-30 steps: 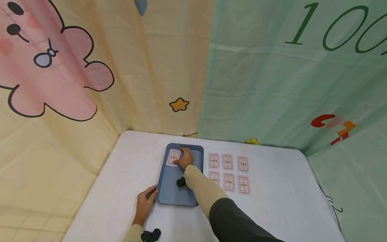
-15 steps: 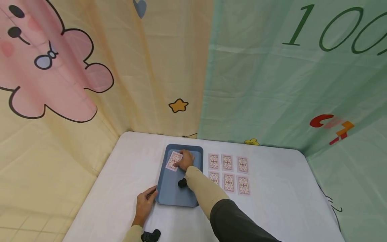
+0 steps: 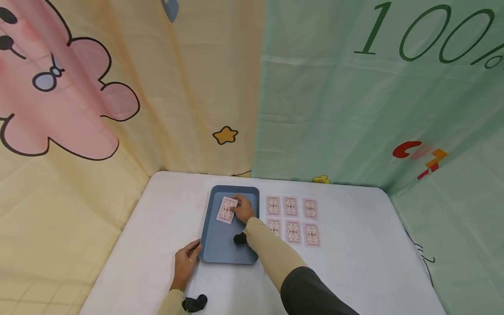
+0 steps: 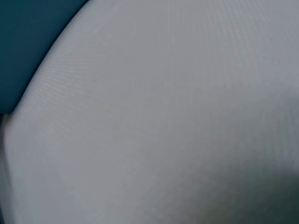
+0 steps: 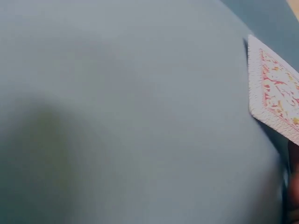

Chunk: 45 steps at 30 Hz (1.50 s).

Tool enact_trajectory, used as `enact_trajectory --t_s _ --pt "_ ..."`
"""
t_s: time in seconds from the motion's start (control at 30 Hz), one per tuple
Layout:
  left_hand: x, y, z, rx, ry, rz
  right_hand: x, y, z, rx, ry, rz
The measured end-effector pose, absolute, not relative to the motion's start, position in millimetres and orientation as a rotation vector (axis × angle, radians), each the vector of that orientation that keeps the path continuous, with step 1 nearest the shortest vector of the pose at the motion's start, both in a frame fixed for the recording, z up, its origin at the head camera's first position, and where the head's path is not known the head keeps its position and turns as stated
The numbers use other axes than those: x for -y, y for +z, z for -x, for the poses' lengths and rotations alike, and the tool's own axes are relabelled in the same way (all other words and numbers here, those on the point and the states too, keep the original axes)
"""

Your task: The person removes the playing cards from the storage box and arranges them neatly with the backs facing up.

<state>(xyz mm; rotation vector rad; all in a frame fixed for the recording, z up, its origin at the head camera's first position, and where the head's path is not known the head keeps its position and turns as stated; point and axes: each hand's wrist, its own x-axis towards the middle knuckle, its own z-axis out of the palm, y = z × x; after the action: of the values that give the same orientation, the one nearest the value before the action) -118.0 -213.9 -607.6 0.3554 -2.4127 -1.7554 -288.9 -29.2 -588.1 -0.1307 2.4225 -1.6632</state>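
Observation:
My right hand reaches over the blue-grey tray and pinches a playing card by its right edge. The card shows a red patterned back and lies tilted. In the right wrist view, a corner of this card stands over the tray floor with a shadow under it; only a bit of a finger shows there. My left hand holds the tray's rim near its front left corner. The left wrist view has just the tray's corner and white cloth.
Right of the tray, several playing cards lie face down in two rows on the white table. My right sleeve partly covers the nearest one. Printed curtains hang behind the table and along both sides.
The playing card has turned clockwise and shifted slightly toward the near side, with my right hand gripping its edge. My left hand stays at the tray's rim. The head view has swung slightly right.

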Motion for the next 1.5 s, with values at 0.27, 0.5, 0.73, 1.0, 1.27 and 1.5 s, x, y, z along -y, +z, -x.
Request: enact_trajectory --t_s 0.27,0.5,0.73,1.0,1.27,1.5 --pt "216.4 -605.5 113.8 2.429 -1.72 -0.379 14.5 -579.3 276.3 -2.398 -1.599 0.146" --pt "218.7 -606.6 117.1 2.439 -1.656 -0.329 3.2 -561.2 267.3 -2.337 -1.622 0.154" --pt "218.0 -609.6 116.3 2.454 -1.619 -0.345 -16.0 -556.5 256.4 -2.325 -1.673 0.178" --pt "217.9 -606.8 117.2 2.461 -1.61 -0.341 -45.4 -554.6 243.3 -2.284 -1.806 0.236" --pt "217.4 -609.7 119.1 2.483 -1.591 -0.351 -82.7 -535.2 218.9 -2.19 -1.909 0.171" --pt "214.8 -608.8 123.6 2.501 -1.602 -0.34 -119.5 -539.1 204.9 -2.269 -1.932 0.099"
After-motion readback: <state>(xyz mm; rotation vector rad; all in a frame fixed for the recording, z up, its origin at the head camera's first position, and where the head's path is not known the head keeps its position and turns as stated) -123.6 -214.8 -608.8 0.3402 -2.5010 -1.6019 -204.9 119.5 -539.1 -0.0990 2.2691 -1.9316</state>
